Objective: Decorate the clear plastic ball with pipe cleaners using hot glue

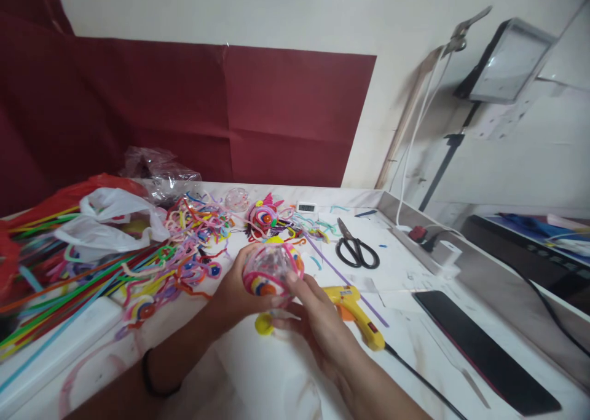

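Both of my hands are on a clear plastic ball [273, 260] trimmed with pink, yellow and orange pipe cleaners. My left hand [237, 285] wraps its left side and underside. With its thumb on the ball's right side, my right hand [313, 312] curls its other fingers below. By those fingertips is a yellow round piece [264, 323]; whether they grip it I cannot tell. Behind the ball sits a similar pink decorated ball [265, 216] with a fin-like top. A yellow glue gun [364, 315] lies just right of my right hand.
Coloured pipe cleaners [184, 229] and a white plastic bag [110, 220] are heaped at left. Black-handled scissors [356, 248], a small digital display [306, 207] and a purple strip [332, 263] lie behind. A long black slab [483, 352] and a power strip [426, 248] are at right.
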A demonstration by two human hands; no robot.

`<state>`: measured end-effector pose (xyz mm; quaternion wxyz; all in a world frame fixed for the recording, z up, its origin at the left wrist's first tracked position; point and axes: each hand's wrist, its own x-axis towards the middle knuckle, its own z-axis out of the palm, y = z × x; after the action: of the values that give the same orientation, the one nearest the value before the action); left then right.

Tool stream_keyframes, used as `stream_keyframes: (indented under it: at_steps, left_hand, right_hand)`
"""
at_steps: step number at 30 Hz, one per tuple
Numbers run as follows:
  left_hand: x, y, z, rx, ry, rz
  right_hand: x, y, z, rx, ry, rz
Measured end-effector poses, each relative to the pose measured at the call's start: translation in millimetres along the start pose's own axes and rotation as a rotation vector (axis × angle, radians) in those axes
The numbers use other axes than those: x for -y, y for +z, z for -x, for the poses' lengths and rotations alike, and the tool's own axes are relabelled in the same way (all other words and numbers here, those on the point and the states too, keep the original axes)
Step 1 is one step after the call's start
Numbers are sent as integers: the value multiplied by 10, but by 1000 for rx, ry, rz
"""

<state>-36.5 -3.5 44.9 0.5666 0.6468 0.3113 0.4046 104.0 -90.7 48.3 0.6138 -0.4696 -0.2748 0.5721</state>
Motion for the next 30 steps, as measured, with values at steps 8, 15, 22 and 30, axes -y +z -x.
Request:
stream_keyframes:
  at_steps: [8, 15, 22, 30]
  left_hand:
    - [-8, -337, -172, 267, -262, 465]
    - [-13, -407, -256, 220, -485, 451]
    - [-22, -396, -280, 266, -393, 587]
    - [45, -491, -337, 182, -294, 771]
  right_hand:
    - [109, -161, -56, -36, -13, 56]
    - [178, -99, -172, -14, -106, 122]
    - [255, -131, -269, -81, -155, 155]
    - [112, -206, -271, -54, -188, 216]
